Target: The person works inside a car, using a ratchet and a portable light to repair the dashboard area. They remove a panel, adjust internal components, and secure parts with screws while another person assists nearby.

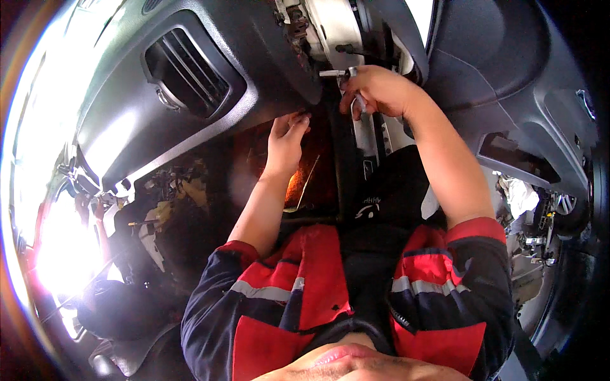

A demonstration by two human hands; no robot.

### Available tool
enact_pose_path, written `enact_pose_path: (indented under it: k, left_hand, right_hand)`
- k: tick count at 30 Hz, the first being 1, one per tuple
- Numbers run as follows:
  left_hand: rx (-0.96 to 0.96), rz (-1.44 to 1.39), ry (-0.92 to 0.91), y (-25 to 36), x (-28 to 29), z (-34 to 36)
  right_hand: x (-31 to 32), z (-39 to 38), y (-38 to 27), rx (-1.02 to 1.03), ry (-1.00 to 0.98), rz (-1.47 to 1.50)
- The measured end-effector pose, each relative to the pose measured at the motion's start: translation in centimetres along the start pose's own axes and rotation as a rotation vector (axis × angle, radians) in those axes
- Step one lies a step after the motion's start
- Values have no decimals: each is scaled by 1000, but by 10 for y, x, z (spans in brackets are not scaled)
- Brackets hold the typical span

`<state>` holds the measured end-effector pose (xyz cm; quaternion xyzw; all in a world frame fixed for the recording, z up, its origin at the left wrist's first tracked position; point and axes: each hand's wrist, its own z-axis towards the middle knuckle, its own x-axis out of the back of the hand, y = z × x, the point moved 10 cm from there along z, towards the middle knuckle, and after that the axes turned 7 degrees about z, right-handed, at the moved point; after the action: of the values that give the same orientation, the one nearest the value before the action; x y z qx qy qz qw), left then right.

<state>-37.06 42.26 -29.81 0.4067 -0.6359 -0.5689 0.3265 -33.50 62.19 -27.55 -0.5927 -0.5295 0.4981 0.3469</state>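
Observation:
My right hand (378, 92) is closed around a silver metal tool (332, 74), seemingly a ratchet or socket wrench, beside the exposed opening at the right end of the dark dashboard panel (267, 76). A pale metal housing (333, 28) and small brackets show above that hand. My left hand (286, 136) is raised at the panel's lower edge, fingers curled together near their tips; I cannot make out whether anything is between them. A pale metal strip (365, 140) runs down below my right hand.
An air vent (184, 70) sits in the dashboard at upper left. A dark door-like trim panel (489, 76) bounds the right. Exposed wiring (178, 181) and a white crumpled material (518, 193) lie at either side. Bright light comes through the left opening.

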Motion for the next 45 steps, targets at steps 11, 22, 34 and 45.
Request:
enact_pose_path:
  k: [11,22,34,45]
  left_hand:
    - [52,135,15,-3,-1,-1]
    - [171,231,-227,-24,-33,-14]
    - [38,176,-230,0,-64,-9]
    - [250,-26,-468,2,-119,-19]
  right_hand:
    - [-7,-4,4,10,-76,353]
    - [-16,-14,-8,6,25,194]
    - [3,-9,-18,246,249,-309]
    - [-17,11,-48,292,272,-1093]
